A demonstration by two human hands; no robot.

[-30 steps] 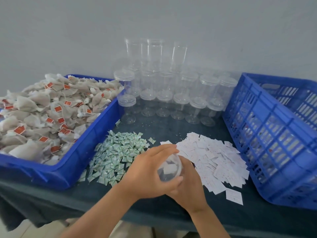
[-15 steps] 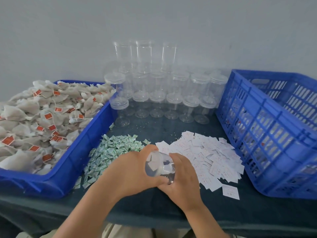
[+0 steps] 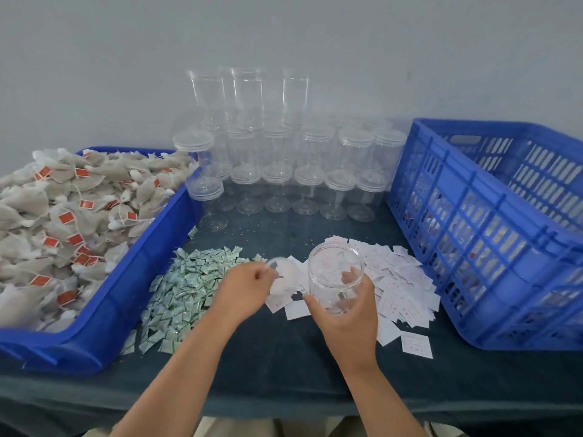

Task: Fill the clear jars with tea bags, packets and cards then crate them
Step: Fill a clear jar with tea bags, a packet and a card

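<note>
My right hand (image 3: 348, 313) grips an open clear jar (image 3: 335, 272), upright, over the pile of white cards (image 3: 400, 288). Just left of the jar, my left hand (image 3: 244, 291) holds its clear lid (image 3: 282, 274), which is blurred. A heap of small green packets (image 3: 186, 288) lies on the dark cloth to the left of my hands. Tea bags with red tags (image 3: 69, 216) fill the blue tray (image 3: 132, 279) at the left. The blue slatted crate (image 3: 479, 234) stands at the right.
Several lidded clear jars (image 3: 284, 171) stand stacked in rows at the back against the grey wall. The table's front edge (image 3: 284, 402) runs just under my forearms, covered by dark cloth.
Both hands were clasped around the closed jar lying sideways. Now the lid is off in my left hand, and my right hand holds the jar upright, a little to the right.
</note>
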